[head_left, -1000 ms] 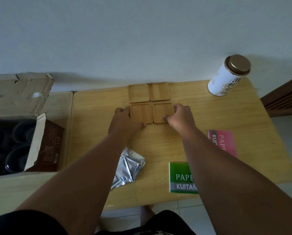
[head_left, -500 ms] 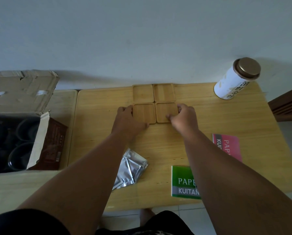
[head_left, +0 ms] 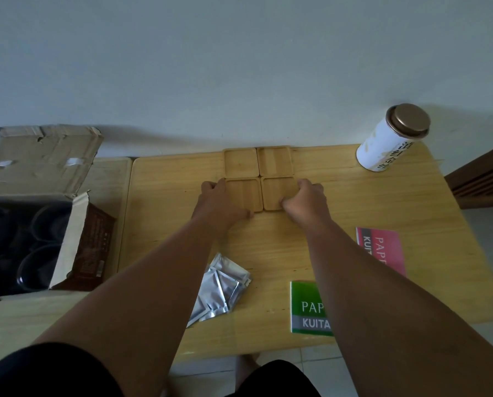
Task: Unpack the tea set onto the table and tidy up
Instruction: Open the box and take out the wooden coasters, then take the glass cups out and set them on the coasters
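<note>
Four square wooden coasters lie in a two-by-two block at the back middle of the wooden table (head_left: pixel 354 196). My left hand (head_left: pixel 218 203) grips the outer left corner of the near-left coaster (head_left: pixel 244 193), thumb at its near edge. My right hand (head_left: pixel 307 202) grips the outer right corner of the near-right coaster (head_left: pixel 277 190), thumb resting on its top. The two back coasters (head_left: pixel 241 163) (head_left: pixel 274 161) lie untouched by the wall. An open cardboard box (head_left: pixel 39 156) at the left holds dark round cups (head_left: pixel 37 267).
A white tea canister (head_left: pixel 388 141) with a bronze lid stands at the back right. Silver foil sachets (head_left: pixel 222 287) lie near the front, with a green booklet (head_left: pixel 305 308) and a pink booklet (head_left: pixel 383 247) to the right. A brown packet (head_left: pixel 93 247) leans on the box. Dark wooden furniture (head_left: pixel 483 179) stands right.
Both hands stay on the two near coasters. The view has drifted slightly; nothing else has visibly moved.
</note>
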